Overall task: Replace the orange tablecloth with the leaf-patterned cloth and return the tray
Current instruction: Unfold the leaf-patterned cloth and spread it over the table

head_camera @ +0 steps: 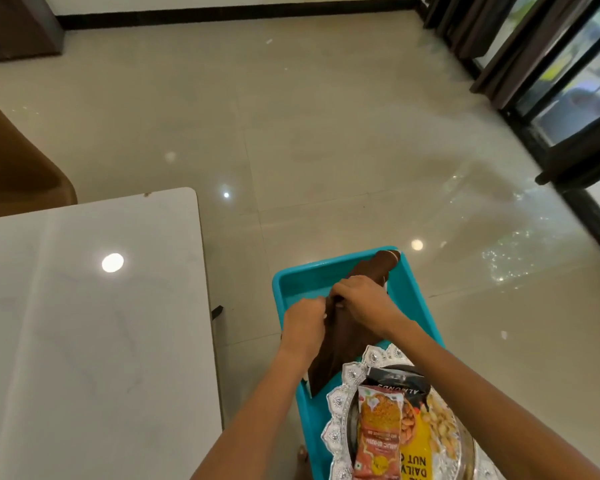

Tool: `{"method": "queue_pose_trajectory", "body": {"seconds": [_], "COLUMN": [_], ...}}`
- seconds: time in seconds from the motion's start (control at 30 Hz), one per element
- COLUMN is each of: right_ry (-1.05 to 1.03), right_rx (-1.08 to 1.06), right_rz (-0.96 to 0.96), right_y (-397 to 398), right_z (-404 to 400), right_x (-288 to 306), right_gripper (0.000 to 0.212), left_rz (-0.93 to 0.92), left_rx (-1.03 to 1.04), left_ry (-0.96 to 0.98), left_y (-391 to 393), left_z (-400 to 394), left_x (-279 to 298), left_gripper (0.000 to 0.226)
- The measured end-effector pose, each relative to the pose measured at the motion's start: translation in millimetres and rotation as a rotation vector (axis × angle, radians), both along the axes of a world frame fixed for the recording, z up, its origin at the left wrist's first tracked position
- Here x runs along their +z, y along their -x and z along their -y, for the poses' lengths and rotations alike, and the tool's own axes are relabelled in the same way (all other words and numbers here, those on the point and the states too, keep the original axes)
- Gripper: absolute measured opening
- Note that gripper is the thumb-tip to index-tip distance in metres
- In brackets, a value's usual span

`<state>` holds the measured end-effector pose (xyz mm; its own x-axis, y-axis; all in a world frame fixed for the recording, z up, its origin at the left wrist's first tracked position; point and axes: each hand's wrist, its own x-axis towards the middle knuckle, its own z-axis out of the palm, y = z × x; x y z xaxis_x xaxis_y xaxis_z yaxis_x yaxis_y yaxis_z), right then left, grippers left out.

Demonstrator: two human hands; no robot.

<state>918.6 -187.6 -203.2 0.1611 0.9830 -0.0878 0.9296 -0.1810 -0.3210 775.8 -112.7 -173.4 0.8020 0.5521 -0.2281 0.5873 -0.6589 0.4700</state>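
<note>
Fingers [340, 289] of both hands curl tight on the brown cloth [329, 344] inside the teal tray [291, 282], left hand [305, 318] touching right hand [361, 299], snack plate [336, 410] nearer the body.

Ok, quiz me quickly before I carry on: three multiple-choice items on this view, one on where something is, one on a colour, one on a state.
1. Where does the brown cloth lie?
A. on the white table
B. in the tray
C. on the floor

2. What colour is the tray?
A. red
B. turquoise
C. black

3. What is on top of the white table?
A. an orange cloth
B. a leaf-patterned cloth
C. nothing, its top is bare

Answers:
1 B: the cloth sits inside the tray, beside the silver plate of snack packets, with the left hand and right hand on it.
2 B: its rim and walls are turquoise.
3 C: only a light's reflection shows on the top.
</note>
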Motion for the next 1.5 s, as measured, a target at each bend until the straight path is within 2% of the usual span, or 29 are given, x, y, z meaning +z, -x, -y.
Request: {"method": "queue_pose_trajectory", "body": {"seconds": [0.07,0.13,0.2,0.3,0.6,0.7,0.77,0.83,0.87,0.93,1.03,1.13,1.2,1.27,1.33,1.5], "right_ry": [0.085,0.18,0.198,0.173,-0.145,-0.277,-0.387,-0.494,-0.441,-0.193,-0.02,0.02,0.006,-0.006,0.016,-0.007], "right_rx": [0.011,-0.067,-0.14,-0.103,0.187,0.286,0.361,0.364,0.345,0.282,0.205,0.18,0.179,0.19,0.194,0.203], "right_rz": [-0.03,-0.001,0.013,0.065,0.219,0.221,0.151,0.016,-0.036,-0.031,0.061,0.052,0.054,0.062,0.053,0.061], "right_y": [-13.0,-24.4,-29.7,-21.2,55.0,120.2,186.7,262.2,298.9,362.3,429.2,480.2,513.1,542.1,566.6,611.2], "right_z": [5.3,9.9,9.7,-1.6,-61.0,-96.5,-120.8,-133.8,-133.4,-120.9,-80.1,-54.8,-51.8,-55.4,-59.5,-62.3], "right_x": [6.9,15.6,26.5,49.1,170.8,208.4,219.4,214.3,203.2,158.7,84.1,48.7,50.0,50.6,51.2,46.9], "right_gripper": [0.029,0.036,0.031,0.028,0.024,0.026,0.03,0.039,0.049,0.065,0.065,0.065,0.063,0.062,0.062,0.062], "left_rz": [0.005,0.037,0.062,0.138,0.439,0.557,0.576,0.518,0.47,0.337,0.127,-0.113,-0.139,-0.157,-0.158,-0.075], "left_rx": [-0.005,-0.004,-0.002,0.073,0.393,0.547,0.672,0.824,0.894,0.997,1.102,0.968,0.759,0.628,0.618,0.68], "left_ry": [-0.011,-0.022,-0.014,0.029,0.174,0.141,0.081,0.029,0.014,-0.025,-0.044,-0.204,-0.303,-0.281,-0.242,-0.235], "left_y": [-0.2,1.4,4.6,16.4,106.7,175.7,236.4,306.1,341.1,406.4,483.9,524.4,539.7,556.8,581.3,630.2], "left_z": [4.2,10.0,13.3,10.6,17.8,10.0,2.8,-7.2,-11.1,-15.0,-14.2,-17.0,-19.1,-19.2,-18.4,-15.1], "left_x": [10.2,19.5,30.5,48.0,162.2,199.8,212.9,209.6,200.6,172.1,115.3,72.0,52.5,42.0,33.0,23.3], "left_gripper": [0.018,0.019,0.019,0.014,0.011,0.012,0.011,0.012,0.016,0.024,0.037,0.051,0.046,0.054,0.061,0.056]}}
